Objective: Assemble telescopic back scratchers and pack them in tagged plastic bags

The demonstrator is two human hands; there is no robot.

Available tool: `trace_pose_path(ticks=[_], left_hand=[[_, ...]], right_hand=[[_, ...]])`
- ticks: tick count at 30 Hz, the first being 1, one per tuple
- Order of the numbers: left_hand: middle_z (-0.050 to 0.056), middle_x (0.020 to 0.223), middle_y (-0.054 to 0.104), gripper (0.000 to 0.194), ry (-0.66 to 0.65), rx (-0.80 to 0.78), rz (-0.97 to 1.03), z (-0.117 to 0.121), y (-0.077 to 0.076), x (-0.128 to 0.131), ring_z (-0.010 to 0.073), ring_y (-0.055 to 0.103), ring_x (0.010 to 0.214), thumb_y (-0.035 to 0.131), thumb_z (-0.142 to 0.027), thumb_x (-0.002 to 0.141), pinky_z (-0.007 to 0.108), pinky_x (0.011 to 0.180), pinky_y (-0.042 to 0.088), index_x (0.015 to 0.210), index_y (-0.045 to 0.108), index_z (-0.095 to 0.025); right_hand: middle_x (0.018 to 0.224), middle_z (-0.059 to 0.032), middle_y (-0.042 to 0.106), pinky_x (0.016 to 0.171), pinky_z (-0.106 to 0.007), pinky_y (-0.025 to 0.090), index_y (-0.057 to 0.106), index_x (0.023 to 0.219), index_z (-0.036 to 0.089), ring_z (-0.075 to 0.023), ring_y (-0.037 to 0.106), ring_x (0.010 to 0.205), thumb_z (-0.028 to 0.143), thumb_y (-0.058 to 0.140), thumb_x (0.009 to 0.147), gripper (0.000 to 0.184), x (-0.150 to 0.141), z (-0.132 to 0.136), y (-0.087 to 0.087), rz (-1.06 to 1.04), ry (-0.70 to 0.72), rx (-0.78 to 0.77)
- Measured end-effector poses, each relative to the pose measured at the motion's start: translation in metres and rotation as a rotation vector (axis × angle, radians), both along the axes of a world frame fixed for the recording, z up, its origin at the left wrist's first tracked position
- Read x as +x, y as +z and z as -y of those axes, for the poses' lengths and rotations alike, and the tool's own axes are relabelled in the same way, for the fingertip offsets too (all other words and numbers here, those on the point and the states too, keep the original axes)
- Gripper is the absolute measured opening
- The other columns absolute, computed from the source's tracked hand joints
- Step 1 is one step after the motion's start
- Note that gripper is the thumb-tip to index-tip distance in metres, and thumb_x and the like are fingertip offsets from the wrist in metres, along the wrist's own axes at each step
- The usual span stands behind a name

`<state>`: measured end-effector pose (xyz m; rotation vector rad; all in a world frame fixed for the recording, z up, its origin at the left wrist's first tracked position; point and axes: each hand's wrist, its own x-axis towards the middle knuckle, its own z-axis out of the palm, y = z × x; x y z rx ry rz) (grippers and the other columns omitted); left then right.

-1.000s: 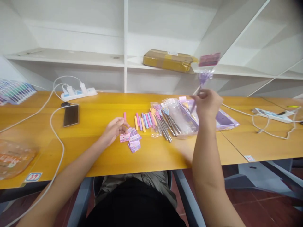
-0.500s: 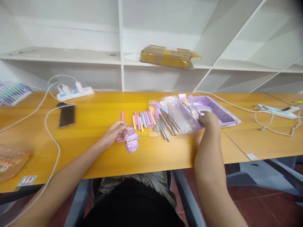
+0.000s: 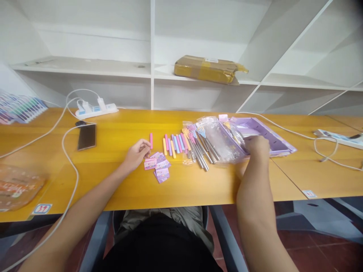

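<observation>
My left hand (image 3: 138, 153) rests over the table with its fingers loosely bent and nothing visible in them. Just beyond its fingertips lies a single pink stick (image 3: 151, 140). Beside it, a loose pile of small purple and pink cards (image 3: 162, 165) is fanned on the wood. My right hand (image 3: 256, 145) reaches into the purple box (image 3: 279, 141); its fingers are hidden, so any hold is out of sight. Between the hands are a row of pastel sticks (image 3: 176, 142) and several metal-handled tools with coloured, hand-shaped heads (image 3: 202, 147). Clear plastic bags (image 3: 222, 141) lie against the box.
A phone (image 3: 87, 136) and a power strip (image 3: 98, 110) with white cables lie at the left. Another power strip (image 3: 340, 139) is at the right. An orange package (image 3: 19, 187) sits near the left front edge. A taped carton (image 3: 208, 69) rests on the white shelf.
My left hand has drawn back and up from the cards, uncovering a pink card, and is nearer the lone pink stick. My right hand stays in the box. The view has shifted slightly.
</observation>
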<state>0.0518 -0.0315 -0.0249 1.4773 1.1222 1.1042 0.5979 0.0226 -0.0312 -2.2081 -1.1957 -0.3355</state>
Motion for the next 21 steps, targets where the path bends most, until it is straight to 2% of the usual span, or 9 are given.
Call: trace_pose_path(ticks=[3, 5, 8, 10, 13, 15, 18, 21], left_hand=[[0.001, 0.084, 0.067, 0.006, 0.105, 0.198, -0.172, -0.004, -0.002, -0.005, 0.0183, 0.061, 0.077, 0.068, -0.021, 0.087, 0.03, 0.075, 0.047, 0.093, 0.068, -0.023], [0.003, 0.094, 0.068, 0.01, 0.102, 0.312, -0.291, -0.007, -0.005, -0.007, 0.021, 0.062, 0.088, 0.067, -0.016, 0.086, 0.033, 0.085, 0.048, 0.093, 0.07, -0.023], [0.006, 0.105, 0.066, 0.019, 0.046, 0.393, -0.481, -0.011, -0.014, -0.008, 0.0246, 0.063, 0.101, 0.06, -0.013, 0.09, 0.04, 0.099, 0.049, 0.1, 0.073, -0.024], [0.008, 0.111, 0.064, 0.026, 0.026, 0.412, -0.603, -0.014, -0.021, -0.009, 0.0264, 0.061, 0.108, 0.056, -0.014, 0.093, 0.044, 0.105, 0.049, 0.109, 0.073, -0.024], [0.011, 0.122, 0.061, 0.033, 0.039, 0.444, -0.749, -0.019, -0.031, -0.011, 0.0291, 0.058, 0.116, 0.055, -0.019, 0.098, 0.049, 0.11, 0.048, 0.125, 0.073, -0.024], [0.012, 0.128, 0.059, 0.038, 0.051, 0.456, -0.815, -0.022, -0.036, -0.012, 0.0303, 0.056, 0.118, 0.054, -0.025, 0.101, 0.05, 0.111, 0.047, 0.136, 0.071, -0.024], [0.013, 0.128, 0.06, 0.042, 0.039, 0.446, -0.868, -0.027, -0.04, -0.013, 0.0309, 0.054, 0.116, 0.051, -0.032, 0.106, 0.051, 0.111, 0.047, 0.142, 0.069, -0.024], [0.013, 0.124, 0.062, 0.04, 0.012, 0.427, -0.895, -0.03, -0.041, -0.014, 0.0319, 0.053, 0.116, 0.05, -0.035, 0.106, 0.053, 0.111, 0.047, 0.138, 0.072, -0.023]], right_hand=[[0.083, -0.0207, 0.074, 0.076, -0.047, 0.045, 0.085, 0.093, 0.018, -0.0335, 0.066, 0.08, 0.013, 0.057, 0.082, 0.03, -0.007, -0.001, 0.011, 0.002, -0.097, 0.02], [0.098, -0.0223, 0.078, 0.085, -0.046, 0.048, 0.084, 0.108, 0.015, -0.0331, 0.069, 0.092, 0.015, 0.052, 0.087, 0.039, -0.017, -0.004, 0.019, 0.014, -0.075, 0.11], [0.096, -0.0175, 0.079, 0.09, -0.041, 0.05, 0.081, 0.11, 0.014, -0.0289, 0.07, 0.089, 0.018, 0.048, 0.088, 0.039, -0.04, -0.012, 0.022, -0.08, 0.133, 0.255], [0.086, -0.0118, 0.077, 0.085, -0.039, 0.051, 0.08, 0.105, 0.016, -0.0265, 0.07, 0.08, 0.022, 0.049, 0.088, 0.036, -0.06, -0.016, 0.019, -0.172, 0.306, 0.254], [0.077, -0.0079, 0.075, 0.076, -0.034, 0.048, 0.077, 0.094, 0.019, -0.0245, 0.066, 0.075, 0.035, 0.052, 0.093, 0.03, -0.093, -0.021, 0.011, -0.177, 0.516, 0.112], [0.073, -0.0084, 0.073, 0.071, -0.033, 0.044, 0.073, 0.082, 0.02, -0.0233, 0.063, 0.072, 0.048, 0.051, 0.099, 0.039, -0.116, -0.021, 0.008, -0.112, 0.628, -0.038], [0.072, -0.0082, 0.073, 0.065, -0.033, 0.039, 0.067, 0.072, 0.022, -0.0225, 0.061, 0.069, 0.068, 0.056, 0.099, 0.054, -0.147, -0.02, 0.006, -0.049, 0.695, -0.266], [0.071, -0.0069, 0.072, 0.063, -0.033, 0.036, 0.064, 0.073, 0.023, -0.0218, 0.06, 0.066, 0.07, 0.069, 0.09, 0.05, -0.17, -0.019, 0.004, -0.03, 0.73, -0.391]])
